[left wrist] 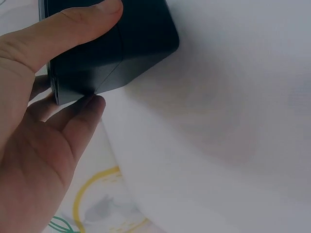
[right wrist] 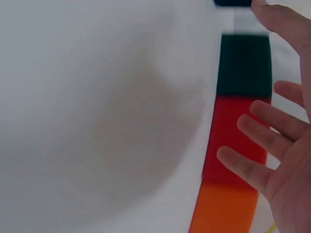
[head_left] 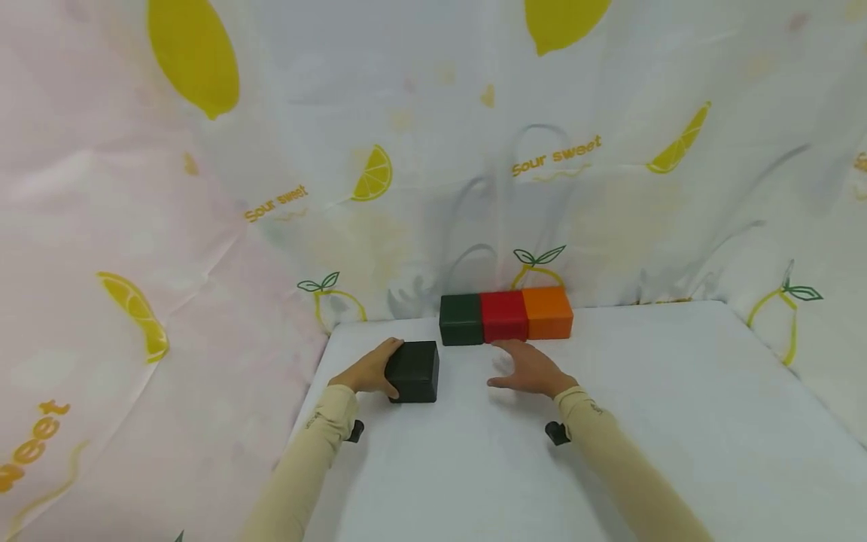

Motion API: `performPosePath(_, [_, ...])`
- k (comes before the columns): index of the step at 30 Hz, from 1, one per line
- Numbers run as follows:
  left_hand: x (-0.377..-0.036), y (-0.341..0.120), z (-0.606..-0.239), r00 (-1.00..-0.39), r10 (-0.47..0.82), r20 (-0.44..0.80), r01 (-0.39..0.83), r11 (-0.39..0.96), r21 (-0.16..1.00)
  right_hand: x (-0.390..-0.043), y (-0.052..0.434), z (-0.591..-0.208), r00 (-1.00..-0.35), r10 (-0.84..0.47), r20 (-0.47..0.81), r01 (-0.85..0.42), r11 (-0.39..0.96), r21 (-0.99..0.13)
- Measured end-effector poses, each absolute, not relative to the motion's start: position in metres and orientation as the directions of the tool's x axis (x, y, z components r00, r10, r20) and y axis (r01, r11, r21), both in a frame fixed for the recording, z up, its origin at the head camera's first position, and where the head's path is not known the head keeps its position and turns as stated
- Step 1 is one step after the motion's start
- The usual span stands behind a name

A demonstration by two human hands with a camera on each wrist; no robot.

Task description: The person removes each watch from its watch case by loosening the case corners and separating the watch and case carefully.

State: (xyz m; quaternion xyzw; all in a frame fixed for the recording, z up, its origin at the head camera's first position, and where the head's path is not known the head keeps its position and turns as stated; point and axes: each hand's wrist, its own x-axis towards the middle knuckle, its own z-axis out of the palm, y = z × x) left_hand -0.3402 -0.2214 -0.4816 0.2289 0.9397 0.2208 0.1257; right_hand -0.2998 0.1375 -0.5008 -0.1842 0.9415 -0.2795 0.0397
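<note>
My left hand (head_left: pixel 368 370) grips a black box (head_left: pixel 416 370) from its left side, above the left part of the white table. In the left wrist view the thumb (left wrist: pixel 82 24) lies across one face of this box and the fingers reach round the opposite side. My right hand (head_left: pixel 531 369) holds nothing; its fingers are spread and the thumb stands apart. It hovers just in front of a row of boxes: dark green (head_left: pixel 462 320), red (head_left: pixel 504 316) and orange (head_left: pixel 549 313). The right wrist view shows its fingers overlapping the red box (right wrist: pixel 233 141).
The white table (head_left: pixel 677 391) runs up to a hanging cloth (head_left: pixel 433 150) printed with lemons, close behind the row of boxes. More cloth (head_left: pixel 135 226) bounds the left side. A small black device (head_left: pixel 558 433) sits under the right wrist.
</note>
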Motion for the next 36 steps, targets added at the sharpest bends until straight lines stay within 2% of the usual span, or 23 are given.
performPosePath(8, [-0.347,-0.229,-0.487,-0.864,0.489,-0.118,0.357,0.762,0.540,-0.312,0.056,-0.481,-0.825,-0.556,0.102,-0.524,0.687,-0.503])
performPosePath(18, [-0.349,-0.247,-0.521,-0.873,0.480,-0.088,0.304,0.675,0.673,-0.320,0.015,-0.485,-0.794,-0.605,0.067,-0.561,0.684,-0.465])
performPosePath(25, [-0.343,-0.248,-0.530,-0.880,0.468,-0.083,0.248,0.600,0.761,-0.323,0.010,-0.495,-0.824,-0.566,0.033,-0.510,0.715,-0.477])
performPosePath(36, [-0.341,-0.247,-0.534,-0.916,0.360,-0.174,0.142,0.700,0.700,-0.328,0.011,-0.505,-0.841,-0.537,0.066,-0.489,0.703,-0.516])
